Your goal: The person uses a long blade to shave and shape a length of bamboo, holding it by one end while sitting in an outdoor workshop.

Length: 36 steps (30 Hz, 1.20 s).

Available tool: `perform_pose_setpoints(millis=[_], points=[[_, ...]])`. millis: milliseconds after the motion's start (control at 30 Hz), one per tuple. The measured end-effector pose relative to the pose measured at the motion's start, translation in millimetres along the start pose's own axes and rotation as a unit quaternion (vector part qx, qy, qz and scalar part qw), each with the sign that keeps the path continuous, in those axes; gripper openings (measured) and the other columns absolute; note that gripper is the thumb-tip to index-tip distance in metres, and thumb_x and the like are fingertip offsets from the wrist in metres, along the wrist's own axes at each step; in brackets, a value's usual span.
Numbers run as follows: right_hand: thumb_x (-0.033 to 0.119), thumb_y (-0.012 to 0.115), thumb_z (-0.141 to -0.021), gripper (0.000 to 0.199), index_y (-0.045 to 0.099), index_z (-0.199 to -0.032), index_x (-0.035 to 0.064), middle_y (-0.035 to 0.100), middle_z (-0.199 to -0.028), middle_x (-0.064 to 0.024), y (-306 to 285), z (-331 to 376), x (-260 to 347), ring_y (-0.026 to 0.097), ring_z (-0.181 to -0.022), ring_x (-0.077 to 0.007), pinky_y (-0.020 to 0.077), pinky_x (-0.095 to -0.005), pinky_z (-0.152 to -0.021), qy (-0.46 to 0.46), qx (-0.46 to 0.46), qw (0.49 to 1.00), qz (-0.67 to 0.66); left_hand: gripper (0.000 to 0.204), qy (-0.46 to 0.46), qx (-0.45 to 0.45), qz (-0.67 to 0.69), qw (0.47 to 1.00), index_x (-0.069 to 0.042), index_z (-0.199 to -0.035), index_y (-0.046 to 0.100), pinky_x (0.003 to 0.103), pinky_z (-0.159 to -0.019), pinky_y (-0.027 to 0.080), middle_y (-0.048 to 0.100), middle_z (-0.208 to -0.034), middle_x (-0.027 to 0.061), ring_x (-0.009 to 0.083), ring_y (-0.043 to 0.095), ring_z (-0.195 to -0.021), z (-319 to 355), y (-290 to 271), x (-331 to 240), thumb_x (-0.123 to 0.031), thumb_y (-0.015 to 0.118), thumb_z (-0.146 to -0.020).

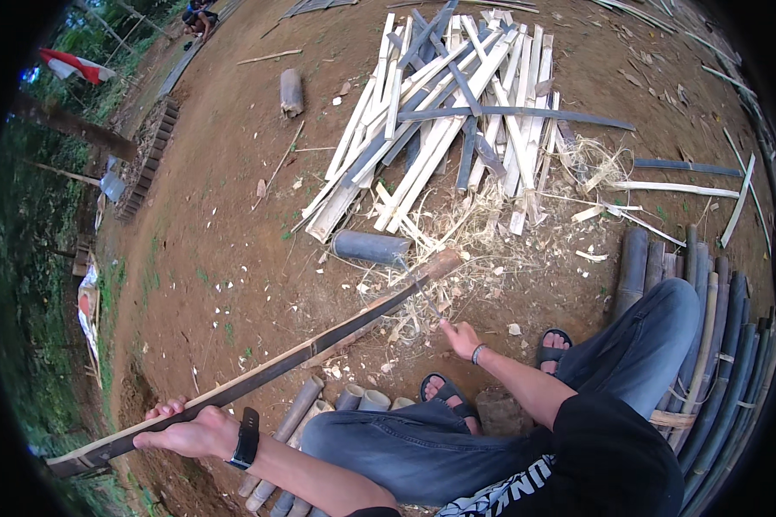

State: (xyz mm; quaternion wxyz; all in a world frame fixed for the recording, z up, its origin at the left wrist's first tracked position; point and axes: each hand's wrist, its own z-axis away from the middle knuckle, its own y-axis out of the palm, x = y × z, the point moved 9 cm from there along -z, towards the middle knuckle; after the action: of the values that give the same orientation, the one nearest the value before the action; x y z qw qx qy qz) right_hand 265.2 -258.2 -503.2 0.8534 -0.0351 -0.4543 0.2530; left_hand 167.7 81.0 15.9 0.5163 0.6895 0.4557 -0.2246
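Flag: a red-and-white flag [76, 65] hangs at the upper left, by the trees.
Bamboo strip [259, 372]: long and dark, it runs from lower left up to the right, far end near a short bamboo tube [371, 247].
Left hand [190, 431]: fingers wrapped around the strip's near end.
Right hand [462, 339]: closed on a thin blade [422, 293] that touches the strip.
Pile: pale split bamboo slats [444, 112] lie beyond.

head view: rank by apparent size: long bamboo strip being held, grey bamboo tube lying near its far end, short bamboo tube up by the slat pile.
1. long bamboo strip
2. grey bamboo tube
3. short bamboo tube; it lies farther from the camera, so ranks 2 and 3 are unsure.
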Motion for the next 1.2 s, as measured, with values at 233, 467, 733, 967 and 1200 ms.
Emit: perform_pose_setpoints(millis=[233,467,733,967,1200], points=[[0.066,0.041,-0.088,0.074,0.046,-0.048,0.0041,0.049,-0.045,-0.0071,31.0,15.1,19.1,0.049,-0.039,-0.0194,0.0395,-0.0365,-0.041,-0.118,0.041,0.991,-0.052,0.049,0.004,0.028,0.002,1.000,-0.010,-0.078,0.042,0.019,-0.046,0.036,0.039,-0.064,-0.0004,0.0085,0.039,-0.054,0.1,-3.1,2.0,-0.055,0.035,-0.097],[0.066,0.041,-0.088,0.073,0.046,-0.050,0.0041,0.047,-0.046,-0.0053,22.7,3.9,-1.3,0.047,-0.038,-0.0178,0.0394,-0.0356,-0.040,0.064,0.077,0.983,-0.156,0.049,0.016,0.052,-0.005,0.999,-0.009,-0.079,0.043,0.020,-0.047,0.036,0.039,-0.066,-0.0004,0.0088,0.038,-0.054,0.3,-2.2,-7.2,-0.054,0.036,-0.097],[0.067,0.045,-0.085,0.078,0.049,-0.048,-0.0007,0.051,-0.046,-0.0118,-21.1,-14.8,-6.9,0.056,-0.042,-0.0237,0.0456,-0.0384,-0.046,0.109,0.030,0.993,-0.027,0.051,0.017,0.026,0.009,0.999,-0.010,-0.076,0.045,0.019,-0.043,0.034,0.040,-0.062,-0.0004,0.0084,0.038,-0.048,7.0,6.9,-10.4,-0.055,0.035,-0.097],[0.049,0.065,-0.079,0.058,0.054,-0.055,-0.0027,0.048,-0.045,-0.0124,-135.0,60.6,123.5,0.047,-0.042,-0.0220,0.0403,-0.0390,-0.047,-0.117,0.027,0.979,0.166,0.049,-0.114,0.331,0.237,0.906,-0.014,-0.063,0.039,0.020,-0.037,0.026,0.035,-0.047,-0.0023,0.0069,0.034,-0.040,2.3,31.6,2.7,-0.052,0.047,-0.092],[0.041,0.067,-0.079,0.051,0.053,-0.056,-0.0015,0.047,-0.046,-0.0096,-168.8,81.8,135.9,0.044,-0.043,-0.0182,0.0385,-0.0378,-0.048,-0.129,-0.015,0.985,0.113,0.042,-0.152,0.426,0.301,0.840,-0.016,-0.061,0.035,0.019,-0.038,0.026,0.033,-0.043,-0.0043,0.0063,0.032,-0.036,11.9,30.1,-7.0,-0.042,0.050,-0.089]])
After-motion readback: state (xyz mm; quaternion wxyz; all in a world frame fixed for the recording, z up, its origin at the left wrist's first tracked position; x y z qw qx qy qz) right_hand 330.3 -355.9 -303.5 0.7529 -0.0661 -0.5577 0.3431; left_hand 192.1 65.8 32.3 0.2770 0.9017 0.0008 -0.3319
